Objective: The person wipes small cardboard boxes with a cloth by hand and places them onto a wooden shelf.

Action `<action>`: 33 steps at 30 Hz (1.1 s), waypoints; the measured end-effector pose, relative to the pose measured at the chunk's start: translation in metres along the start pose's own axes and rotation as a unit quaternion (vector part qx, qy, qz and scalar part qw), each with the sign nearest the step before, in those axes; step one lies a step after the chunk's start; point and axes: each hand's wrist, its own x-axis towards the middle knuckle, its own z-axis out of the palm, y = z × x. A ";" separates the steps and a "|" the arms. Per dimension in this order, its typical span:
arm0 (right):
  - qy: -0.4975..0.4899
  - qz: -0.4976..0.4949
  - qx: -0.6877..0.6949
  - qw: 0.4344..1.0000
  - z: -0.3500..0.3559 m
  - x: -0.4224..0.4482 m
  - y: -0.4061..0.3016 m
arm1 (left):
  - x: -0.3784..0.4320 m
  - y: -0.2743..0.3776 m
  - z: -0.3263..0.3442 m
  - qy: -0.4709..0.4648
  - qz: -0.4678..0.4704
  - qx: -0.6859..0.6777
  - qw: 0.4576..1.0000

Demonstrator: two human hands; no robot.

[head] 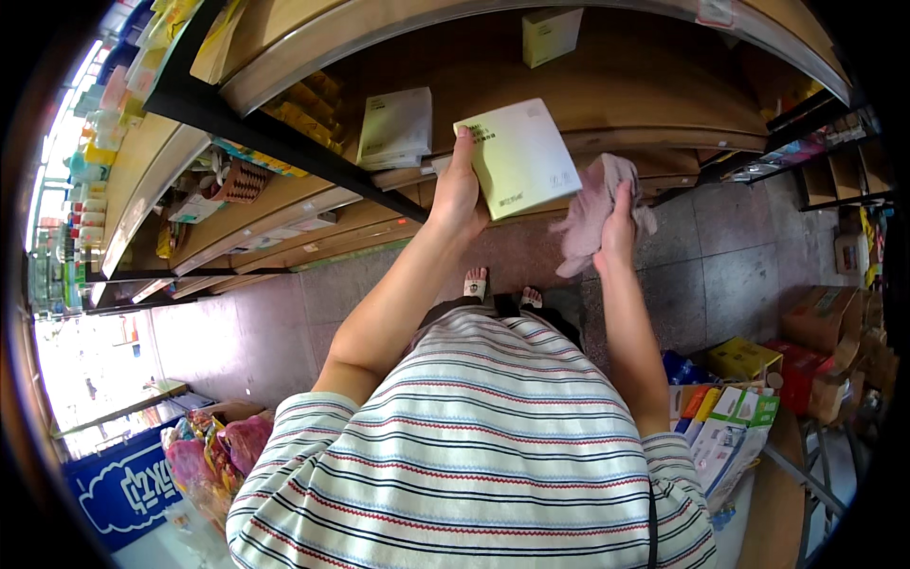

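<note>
My left hand grips a flat white and pale green box by its left side, thumb on the printed front. The box is tilted and held out before the shelf. In my right hand is a crumpled greyish-pink cloth, hanging just right of the box. On the wooden shelf behind, a small stack of similar boxes stands at the left. Another such box sits farther back on that shelf.
A black metal shelf post runs at the left, beside shelves with a woven basket and yellow packets. Cardboard boxes and packaged goods are piled at the right. Behind me on the left lie plastic-wrapped goods.
</note>
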 end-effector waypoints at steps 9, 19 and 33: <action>0.152 -0.033 0.246 0.957 0.052 -0.011 -0.004 | 0.008 -0.048 -0.003 -0.114 0.113 0.154 0.975; 0.060 -0.225 0.020 0.972 0.020 -0.009 -0.080 | -0.006 -0.021 -0.022 -0.218 0.136 0.375 0.891; 0.081 -0.172 -0.095 0.977 -0.020 0.023 -0.036 | -0.020 0.030 -0.020 -0.272 0.291 0.465 0.791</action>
